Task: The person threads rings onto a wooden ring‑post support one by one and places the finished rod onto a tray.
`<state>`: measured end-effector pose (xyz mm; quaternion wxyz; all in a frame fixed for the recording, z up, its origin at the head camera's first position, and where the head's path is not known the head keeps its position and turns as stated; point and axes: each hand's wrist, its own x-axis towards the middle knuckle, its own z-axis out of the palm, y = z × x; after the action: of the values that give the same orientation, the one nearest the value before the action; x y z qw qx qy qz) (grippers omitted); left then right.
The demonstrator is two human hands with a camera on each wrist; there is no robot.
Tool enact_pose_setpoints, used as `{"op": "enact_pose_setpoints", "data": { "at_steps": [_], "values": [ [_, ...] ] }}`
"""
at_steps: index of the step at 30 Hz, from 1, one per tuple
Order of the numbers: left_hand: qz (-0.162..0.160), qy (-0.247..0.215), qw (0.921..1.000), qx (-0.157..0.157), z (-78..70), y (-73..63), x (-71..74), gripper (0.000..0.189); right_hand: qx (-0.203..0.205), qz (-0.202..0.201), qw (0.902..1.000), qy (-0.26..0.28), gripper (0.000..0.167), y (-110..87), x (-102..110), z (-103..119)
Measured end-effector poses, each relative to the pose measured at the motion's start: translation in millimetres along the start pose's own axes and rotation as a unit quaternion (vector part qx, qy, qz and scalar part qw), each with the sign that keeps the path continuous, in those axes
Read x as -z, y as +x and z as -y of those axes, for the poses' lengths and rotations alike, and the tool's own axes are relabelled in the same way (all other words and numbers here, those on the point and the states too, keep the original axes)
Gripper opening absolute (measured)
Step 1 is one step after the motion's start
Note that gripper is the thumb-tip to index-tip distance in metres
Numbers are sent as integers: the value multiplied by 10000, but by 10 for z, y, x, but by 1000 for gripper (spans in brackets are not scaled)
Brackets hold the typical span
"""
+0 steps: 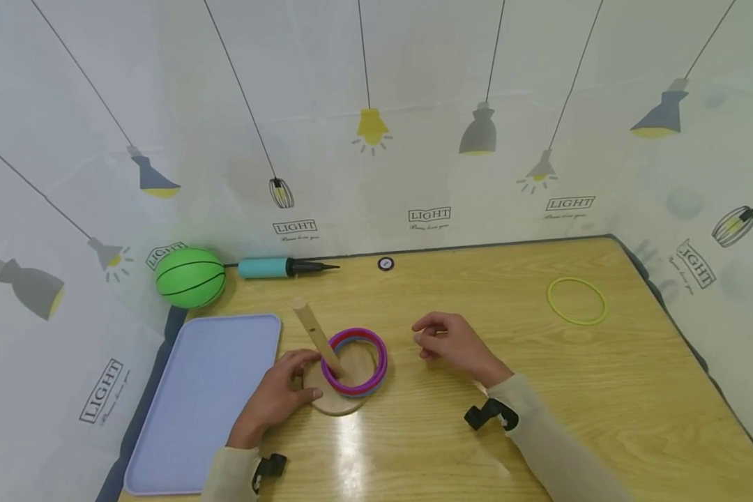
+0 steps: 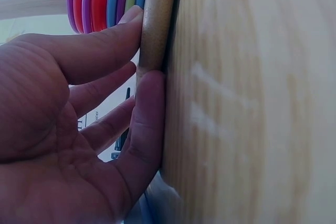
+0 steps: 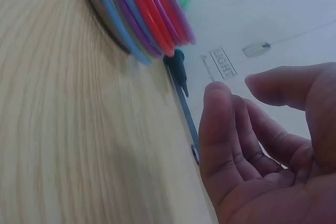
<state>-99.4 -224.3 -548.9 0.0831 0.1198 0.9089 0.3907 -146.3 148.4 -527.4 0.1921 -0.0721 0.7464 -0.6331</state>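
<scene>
A wooden peg stand has a round base (image 1: 332, 403) and an upright peg (image 1: 314, 328). Around the peg lies a stack of coloured rings (image 1: 384, 362), purple, red, blue and green edges showing in the left wrist view. My left hand (image 1: 276, 394) holds the base's left edge, thumb at the near side and fingers at the far side. To the right of the stack, my right hand (image 1: 454, 345) hovers over the table, fingers loosely bent, with nothing in it. A lone yellow ring (image 1: 577, 323) lies flat farther right.
A pale lavender tray (image 1: 213, 376) lies to the left. Behind it sit a green ball (image 1: 191, 279) and a blue hand pump (image 1: 263, 268). A small round disc (image 1: 385, 263) lies by the table's back edge. A lamp-printed curtain (image 1: 427, 174) surrounds the wooden table (image 1: 602, 390).
</scene>
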Motion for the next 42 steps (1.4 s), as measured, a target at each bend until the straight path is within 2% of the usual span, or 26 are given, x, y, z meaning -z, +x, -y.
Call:
{"op": "enact_pose_setpoints", "data": {
  "at_steps": [6, 15, 23, 30, 36, 42],
  "values": [
    [92, -21, 9999, 93, 18, 24, 2, 61, -49, -253, 9996, -140, 38, -140, 296, -69],
    [56, 7, 9999, 106, 41, 19, -4, 60, 148, -626, 9971, -404, 42, -344, 727, -182],
    [61, 7, 9999, 126, 44, 9, -11, 60, 289, -1076, 9900, -865, 43, -473, 1180, -279],
    [74, -1, 9999, 83, 42, 10, -17, 60, 508, -1662, 9779, -1159, 46, -564, 1684, -408],
    [72, -13, 10000, 60, 43, 17, -24, 60, 529, -2249, 9623, -1435, 46, -636, 2064, -490],
    [3, -47, 10000, 76, 31, 8, -26, 59, 513, -2654, 9450, -1844, 49, -728, 2372, -562]
  ]
}}
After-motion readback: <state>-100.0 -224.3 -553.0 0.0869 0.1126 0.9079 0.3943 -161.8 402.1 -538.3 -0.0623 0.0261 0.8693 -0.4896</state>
